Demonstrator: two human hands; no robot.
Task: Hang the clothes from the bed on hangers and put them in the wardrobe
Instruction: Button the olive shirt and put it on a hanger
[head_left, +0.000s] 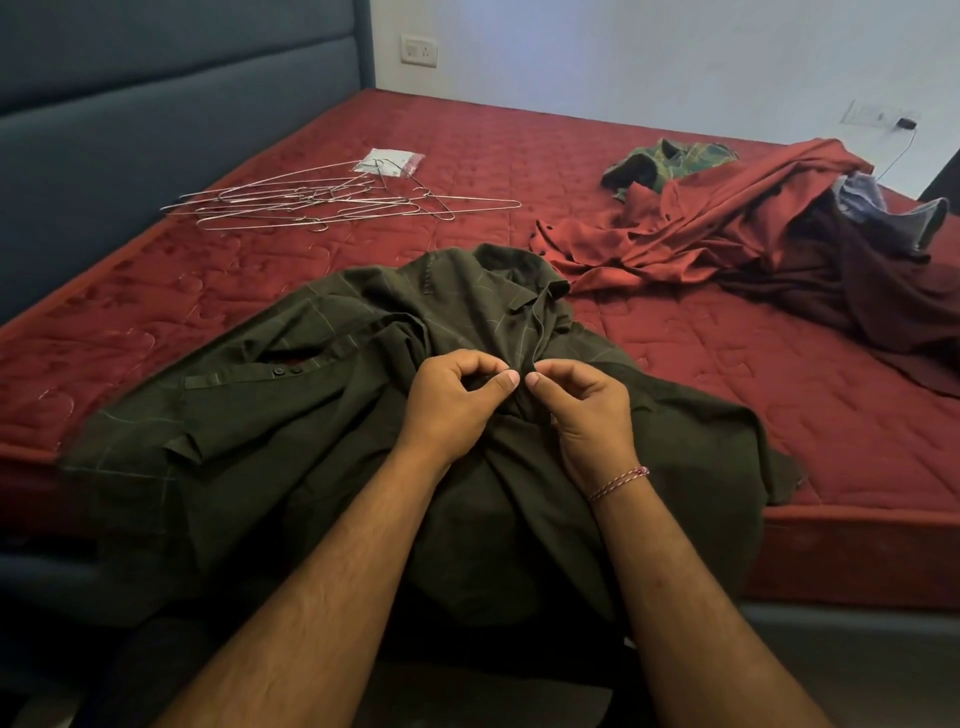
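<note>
A dark olive checked shirt (291, 415) lies spread over the near edge of the red mattress (727, 364), its collar pointing away from me. My left hand (457, 400) and my right hand (582, 405) meet at the shirt's front placket just below the collar. Each pinches the fabric between thumb and fingers. A pile of several wire hangers (322, 200) lies at the far left of the bed. A heap of clothes sits at the right: a rust-red garment (717, 223), a dark maroon one (883, 291), a green patterned one (670, 161).
A small plastic packet (390, 161) lies beside the hangers. A dark padded headboard (156, 104) runs along the left. White walls with a socket (418, 51) stand behind the bed. A charger cable (901, 145) hangs at the far right.
</note>
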